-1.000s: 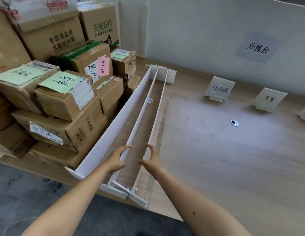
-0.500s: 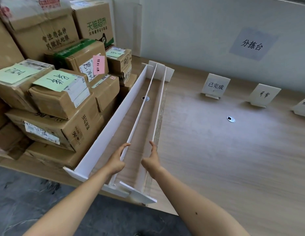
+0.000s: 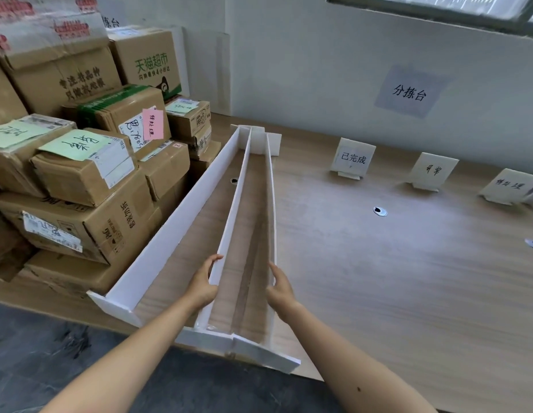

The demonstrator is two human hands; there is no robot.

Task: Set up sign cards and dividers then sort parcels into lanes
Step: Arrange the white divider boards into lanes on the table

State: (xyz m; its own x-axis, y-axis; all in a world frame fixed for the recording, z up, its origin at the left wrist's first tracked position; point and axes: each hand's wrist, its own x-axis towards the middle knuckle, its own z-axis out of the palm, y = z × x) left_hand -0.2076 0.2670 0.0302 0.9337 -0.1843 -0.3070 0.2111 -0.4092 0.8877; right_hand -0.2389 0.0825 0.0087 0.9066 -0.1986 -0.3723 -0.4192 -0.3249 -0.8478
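Head view: three long white dividers stand on edge on the pale wood-grain surface [image 3: 408, 278], running away from me side by side. They are thin, smooth, matte boards, each with a short cross-piece foot at the near and the far end. The left divider [image 3: 176, 228] stands against the parcels. The middle divider [image 3: 234, 210] and the right divider [image 3: 271, 204] stand close together with a narrow strip of wood between them.

My left hand [image 3: 204, 281] lies with its fingers stretched out along the outer face of the middle divider. My right hand [image 3: 278, 286] lies the same way against the outer face of the right divider. Both hands are flat and unclenched, pressing the two boards from either side near their near ends.

Three sign cards lean on small stands along the far right of the surface, each a pale square with dark handwriting: the first card [image 3: 353, 158], the second card [image 3: 433, 169] and the third card [image 3: 511, 186]. They stand well apart from the dividers.

The parcels [image 3: 89, 231] are brown corrugated cardboard boxes stacked at the left, more than ten, the full count hidden by the pile. Three carry green paper notes and one a pink note [image 3: 153, 123].

Three round metal-rimmed grommets sit in the wood, one [image 3: 380, 211] being right of the dividers. One grey sheet [image 3: 408, 92] with three characters hangs on the white wall.
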